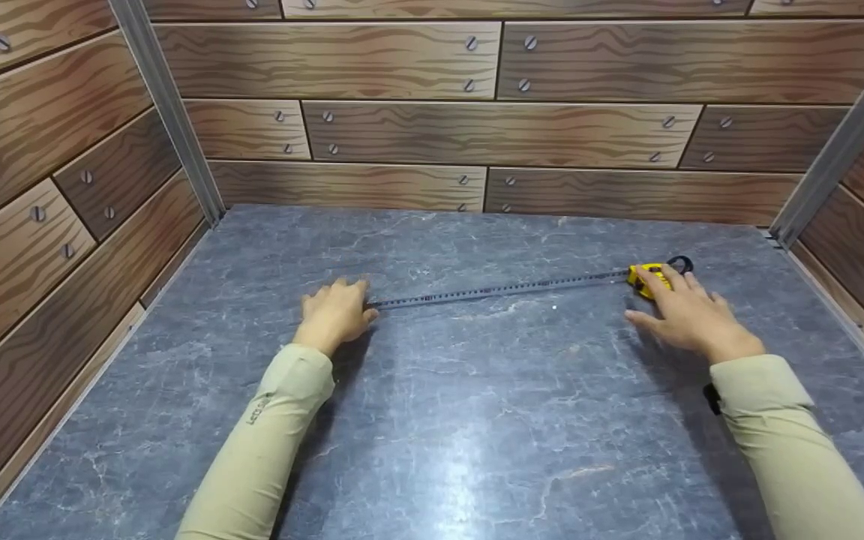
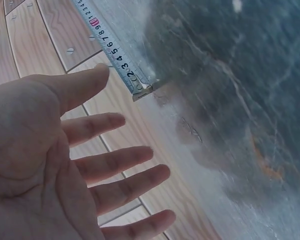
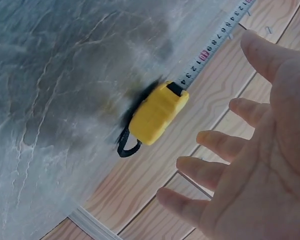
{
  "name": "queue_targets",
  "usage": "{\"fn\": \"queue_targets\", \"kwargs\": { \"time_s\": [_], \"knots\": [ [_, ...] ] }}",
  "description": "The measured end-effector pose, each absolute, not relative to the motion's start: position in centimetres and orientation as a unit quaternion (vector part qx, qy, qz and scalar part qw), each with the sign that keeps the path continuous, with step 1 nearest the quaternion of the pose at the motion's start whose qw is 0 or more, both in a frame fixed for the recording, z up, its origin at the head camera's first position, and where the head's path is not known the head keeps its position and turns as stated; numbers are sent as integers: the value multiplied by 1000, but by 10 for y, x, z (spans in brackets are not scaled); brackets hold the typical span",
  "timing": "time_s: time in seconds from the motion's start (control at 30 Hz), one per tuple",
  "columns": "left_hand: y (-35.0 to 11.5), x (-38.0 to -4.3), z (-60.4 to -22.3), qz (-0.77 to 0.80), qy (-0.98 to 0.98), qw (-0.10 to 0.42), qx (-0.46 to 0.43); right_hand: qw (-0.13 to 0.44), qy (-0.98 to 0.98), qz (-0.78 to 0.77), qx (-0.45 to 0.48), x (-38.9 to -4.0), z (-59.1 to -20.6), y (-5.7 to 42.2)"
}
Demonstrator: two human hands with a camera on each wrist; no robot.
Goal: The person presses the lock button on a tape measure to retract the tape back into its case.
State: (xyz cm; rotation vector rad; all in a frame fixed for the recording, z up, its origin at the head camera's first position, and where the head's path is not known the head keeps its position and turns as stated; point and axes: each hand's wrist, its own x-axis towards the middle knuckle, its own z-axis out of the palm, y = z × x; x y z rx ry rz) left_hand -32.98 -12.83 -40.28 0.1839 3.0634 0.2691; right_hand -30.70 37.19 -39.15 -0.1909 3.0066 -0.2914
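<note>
A yellow tape measure [image 1: 633,278] with a black wrist strap [image 3: 123,146] rests on the grey marbled tabletop [image 1: 492,390]. Its blade [image 1: 487,290] runs out to the left across the surface, numbers and metal end hook [image 2: 142,93] visible in the left wrist view. My left hand [image 1: 333,311] is beside the hook end, fingers spread and relaxed, palm free of the blade. Over at the case, my right hand [image 1: 691,313] hovers with loosely extended fingers; they overlap the case in the head view, but a gap separates them from it in the right wrist view.
Wood-plank-patterned panels [image 1: 394,135] enclose the tabletop at the back and both sides. Grey metal posts [image 1: 169,105] stand at the two back corners. A dark band [image 1: 712,399] shows at the right sleeve's cuff.
</note>
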Motion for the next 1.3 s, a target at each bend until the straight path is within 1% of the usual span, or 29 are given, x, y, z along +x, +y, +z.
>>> {"fn": "queue_targets", "kwargs": {
  "time_s": [0.13,0.3,0.43,0.63,0.87,1.3],
  "knots": [
    [-132,-329,-405,87,994,42,57,64,991,-94,-72,-313,-396,372],
    [-135,-330,-408,85,994,42,58,76,990,-89,-78,-318,-400,372],
    [-137,-331,-409,81,994,40,60,70,990,-82,-86,-319,-403,373],
    [-138,-331,-409,79,995,27,58,57,991,-79,-95,-320,-401,372],
    [-140,-333,-411,80,995,7,52,55,991,-69,-105,-320,-397,374],
    [-142,-332,-413,93,994,-16,54,43,990,-63,-115,-308,-395,373]
  ]
}}
